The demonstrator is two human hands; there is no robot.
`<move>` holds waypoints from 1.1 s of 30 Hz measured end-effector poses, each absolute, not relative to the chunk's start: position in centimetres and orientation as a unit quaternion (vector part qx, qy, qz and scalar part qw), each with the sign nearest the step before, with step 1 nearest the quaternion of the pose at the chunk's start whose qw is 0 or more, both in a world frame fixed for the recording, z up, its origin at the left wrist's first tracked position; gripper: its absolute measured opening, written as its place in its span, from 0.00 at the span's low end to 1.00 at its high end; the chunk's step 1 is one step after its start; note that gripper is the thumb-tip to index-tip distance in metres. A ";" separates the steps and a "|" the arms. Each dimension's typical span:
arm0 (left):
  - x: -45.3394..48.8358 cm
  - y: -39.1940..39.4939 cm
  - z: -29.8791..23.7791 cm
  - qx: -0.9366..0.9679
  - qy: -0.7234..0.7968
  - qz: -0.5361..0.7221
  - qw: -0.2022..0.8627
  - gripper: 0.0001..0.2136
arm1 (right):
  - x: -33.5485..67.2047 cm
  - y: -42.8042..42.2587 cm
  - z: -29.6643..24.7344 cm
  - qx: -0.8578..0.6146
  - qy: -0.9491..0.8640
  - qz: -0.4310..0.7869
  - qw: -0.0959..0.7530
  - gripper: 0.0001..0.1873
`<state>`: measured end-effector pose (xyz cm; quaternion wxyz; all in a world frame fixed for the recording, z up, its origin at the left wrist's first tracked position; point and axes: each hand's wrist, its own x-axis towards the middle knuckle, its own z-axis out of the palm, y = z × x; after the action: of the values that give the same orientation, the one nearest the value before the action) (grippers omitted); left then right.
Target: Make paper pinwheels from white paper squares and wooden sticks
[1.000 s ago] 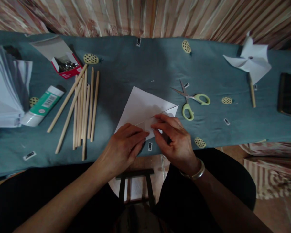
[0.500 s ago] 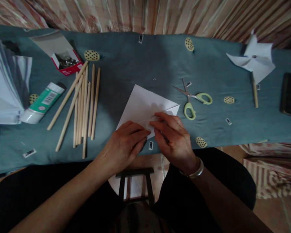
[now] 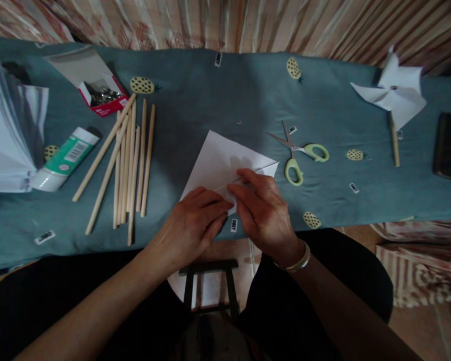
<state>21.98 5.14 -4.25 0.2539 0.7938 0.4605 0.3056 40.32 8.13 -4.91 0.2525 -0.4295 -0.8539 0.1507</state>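
A white sheet of paper [image 3: 220, 160] lies on the cloth in front of me, turned cornerwise, with a folded flap along its near right side. My left hand [image 3: 195, 220] is closed on the paper's near edge, thumb and fingers together. With bent fingers, my right hand [image 3: 263, 210] holds the flap near the fold line, its fingertips on the paper; the thumb side is partly hidden. Just right of the paper, scissors [image 3: 293, 150] with light green handles lie with their blades apart.
On the left are several wooden sticks [image 3: 120, 165], a glue tube [image 3: 65, 160], an open red box [image 3: 103, 98] of small metal pieces and a paper stack [image 3: 11, 130]. A paper pinwheel [image 3: 394, 93] and a dark phone-like object [image 3: 450, 145] lie on the right. Green-blue cloth [image 3: 195, 90] covers the table.
My right hand has slid slightly left and away from me along the fold. My left hand stays in place on the paper.
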 end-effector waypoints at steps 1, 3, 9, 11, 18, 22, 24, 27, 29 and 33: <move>22.0 5.1 -4.3 0.793 0.461 0.306 0.256 0.08 | 40.3 8.1 -5.0 -0.429 -0.855 0.146 0.252 0.15; 22.0 5.1 -4.3 0.791 0.462 0.305 0.260 0.09 | 40.2 8.0 -5.1 -0.426 -0.859 0.136 0.251 0.16; 22.0 5.1 -4.3 0.793 0.464 0.298 0.259 0.09 | 39.9 7.7 -5.5 -0.403 -0.867 0.119 0.270 0.17; 22.0 5.1 -4.2 0.794 0.464 0.299 0.257 0.08 | 39.8 7.6 -5.8 -0.406 -0.864 0.120 0.272 0.17; 21.9 5.1 -4.3 0.796 0.464 0.291 0.256 0.08 | 40.1 7.6 -5.3 -0.409 -0.855 0.162 0.274 0.18; 21.9 5.0 -4.4 0.799 0.464 0.291 0.249 0.09 | 41.6 9.3 -3.6 -0.422 -0.838 0.209 0.277 0.23; 21.9 4.9 -4.4 0.802 0.465 0.288 0.242 0.09 | 42.4 10.5 -3.2 -0.464 -0.825 0.178 0.270 0.25; 21.9 4.8 -4.4 0.808 0.464 0.281 0.231 0.09 | 43.1 12.2 -3.4 -0.495 -0.824 0.143 0.238 0.25; 21.8 4.7 -4.4 0.808 0.466 0.278 0.227 0.10 | 43.3 12.9 -3.8 -0.495 -0.831 0.130 0.217 0.24; 21.6 4.7 -4.2 0.799 0.485 0.266 0.236 0.15 | 43.4 13.7 -3.9 -0.495 -0.831 0.122 0.223 0.21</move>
<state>21.61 4.70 -4.16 0.2360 0.7994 0.4845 0.2655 43.39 13.68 -3.89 0.2233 -0.4947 -0.8310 0.1220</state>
